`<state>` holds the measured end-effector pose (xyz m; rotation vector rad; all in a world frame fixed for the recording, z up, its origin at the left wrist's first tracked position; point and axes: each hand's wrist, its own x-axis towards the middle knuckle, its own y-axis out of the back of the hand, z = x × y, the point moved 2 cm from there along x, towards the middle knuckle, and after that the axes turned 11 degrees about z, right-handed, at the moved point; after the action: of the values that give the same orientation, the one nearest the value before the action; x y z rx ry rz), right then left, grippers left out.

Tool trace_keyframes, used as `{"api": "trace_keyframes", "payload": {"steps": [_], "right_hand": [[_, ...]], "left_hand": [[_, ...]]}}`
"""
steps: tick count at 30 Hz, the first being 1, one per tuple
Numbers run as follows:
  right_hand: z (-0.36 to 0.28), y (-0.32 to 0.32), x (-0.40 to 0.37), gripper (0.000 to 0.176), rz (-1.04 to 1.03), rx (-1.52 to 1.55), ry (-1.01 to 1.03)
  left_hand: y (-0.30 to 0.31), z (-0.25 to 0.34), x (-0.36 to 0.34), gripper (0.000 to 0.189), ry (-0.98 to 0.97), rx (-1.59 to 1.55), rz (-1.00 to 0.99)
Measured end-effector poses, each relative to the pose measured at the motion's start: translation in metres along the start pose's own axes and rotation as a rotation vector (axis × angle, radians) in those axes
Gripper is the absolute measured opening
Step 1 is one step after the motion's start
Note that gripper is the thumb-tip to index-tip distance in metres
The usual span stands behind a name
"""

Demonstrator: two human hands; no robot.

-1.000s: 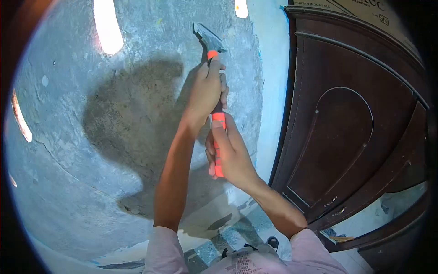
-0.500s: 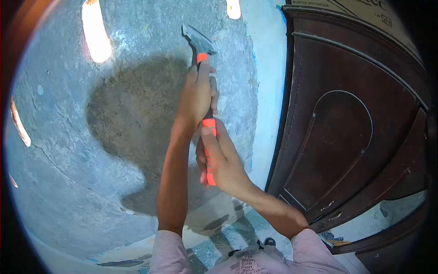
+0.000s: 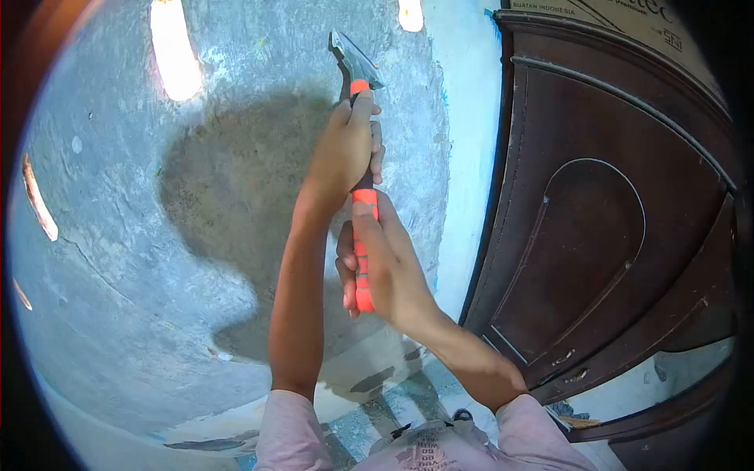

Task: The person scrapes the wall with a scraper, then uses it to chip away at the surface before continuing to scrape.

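A long-handled scraper (image 3: 364,251) with an orange-and-grey grip and a dark shaft is held in both hands, pointing up the wall. Its wide metal blade (image 3: 358,61) lies at or close to the wall surface; whether it touches cannot be made out. My left hand (image 3: 349,149) is closed around the shaft just below the orange collar under the blade. Lower down, my right hand (image 3: 389,267) wraps the orange grip, thumb along its upper part. My fingers hide much of the shaft.
The blue-grey wall (image 3: 102,204) has a rough, patchy surface, with shadows of my head and arms on it. To the right stands a dark wooden cabinet (image 3: 589,228) with a cardboard box (image 3: 613,16) on top. Pale flakes litter the floor (image 3: 345,439) below.
Both hands and the scraper sit slightly higher and further right in the view. The camera view has also shifted a little. The grip on the scraper is the same.
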<state>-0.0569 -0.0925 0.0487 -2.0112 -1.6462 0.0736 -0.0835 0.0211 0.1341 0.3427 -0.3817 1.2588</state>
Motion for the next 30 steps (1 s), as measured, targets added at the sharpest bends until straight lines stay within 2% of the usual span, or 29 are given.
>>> {"api": "trace_keyframes", "payload": {"steps": [4, 5, 8, 9, 13, 16, 17, 19, 20, 22, 23, 26, 28, 30], "right_hand": [[0.007, 0.001, -0.003, 0.045, 0.005, -0.038, -0.017], [0.009, 0.001, 0.004, 0.044, 0.024, -0.029, 0.032], [-0.007, -0.001, 0.013, 0.044, 0.045, 0.018, 0.002], [-0.009, -0.003, 0.011, 0.052, 0.039, 0.061, -0.035], [0.009, 0.006, -0.001, 0.060, -0.039, -0.023, -0.003], [0.019, 0.018, 0.007, 0.055, -0.107, -0.073, -0.164], [0.024, 0.020, 0.006, 0.055, -0.110, -0.069, -0.163], [0.026, 0.025, 0.003, 0.064, -0.075, -0.319, 0.241], [0.026, 0.034, 0.003, 0.079, -0.115, -0.274, 0.179], [0.013, 0.049, -0.008, 0.073, -0.176, -0.194, 0.223], [0.012, 0.060, -0.010, 0.073, -0.184, -0.197, 0.223], [0.011, 0.101, -0.007, 0.067, -0.346, -0.033, 0.380], [-0.003, 0.120, -0.012, 0.087, -0.221, -0.060, 0.385], [-0.020, 0.142, -0.016, 0.091, -0.202, -0.138, 0.419]], "left_hand": [[0.002, -0.003, -0.007, 0.040, 0.056, -0.021, 0.010], [0.000, -0.001, -0.003, 0.040, 0.053, -0.019, 0.009], [-0.005, 0.006, 0.011, 0.041, -0.028, 0.006, -0.042], [-0.006, 0.008, 0.012, 0.043, -0.033, 0.037, -0.040], [0.005, 0.000, -0.005, 0.043, 0.030, 0.058, -0.035], [0.022, -0.019, -0.003, 0.041, 0.050, 0.022, -0.054], [0.027, -0.022, -0.004, 0.040, -0.002, 0.069, -0.059], [0.032, -0.024, -0.003, 0.035, -0.079, 0.121, -0.030], [0.032, -0.025, -0.005, 0.035, -0.087, 0.123, -0.024], [0.029, -0.026, -0.009, 0.032, -0.125, -0.019, -0.067], [0.024, -0.028, -0.009, 0.034, -0.074, -0.097, -0.093], [0.005, -0.026, -0.018, 0.037, -0.144, -0.100, -0.074], [-0.013, -0.031, -0.017, 0.039, -0.117, -0.192, -0.071], [-0.028, -0.030, -0.018, 0.040, -0.170, -0.069, -0.069]]}}
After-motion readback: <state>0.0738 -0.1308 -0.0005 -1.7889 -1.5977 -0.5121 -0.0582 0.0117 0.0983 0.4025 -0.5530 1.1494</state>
